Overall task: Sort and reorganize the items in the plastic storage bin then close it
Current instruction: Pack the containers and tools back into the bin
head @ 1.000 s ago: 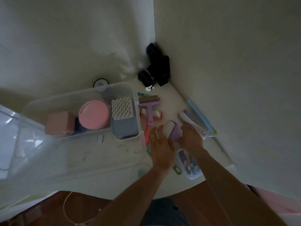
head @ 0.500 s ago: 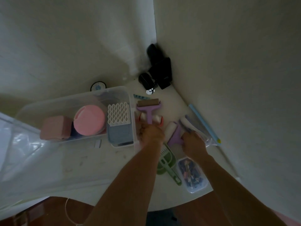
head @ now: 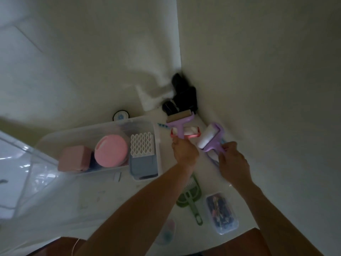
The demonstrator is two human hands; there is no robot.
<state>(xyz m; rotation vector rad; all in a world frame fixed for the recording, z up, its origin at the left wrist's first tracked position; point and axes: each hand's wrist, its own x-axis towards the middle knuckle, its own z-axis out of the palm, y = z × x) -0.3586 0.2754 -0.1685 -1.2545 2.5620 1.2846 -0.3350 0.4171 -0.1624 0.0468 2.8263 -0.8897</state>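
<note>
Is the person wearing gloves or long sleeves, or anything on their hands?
No gloves and no sleeves in view: both forearms are bare from the bottom edge of the picture up to the wrists. The left hand and the right hand are bare too. No watch or bracelet shows on either wrist. The picture is too dim and blurry to tell whether any finger has a ring.

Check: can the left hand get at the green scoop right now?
Probably not yet. The left hand grips the handle of a purple roller, so its fingers are occupied. The green scoop lies uncovered on the table, partly beneath the left forearm; once the roller is set down, nothing blocks it.
</note>
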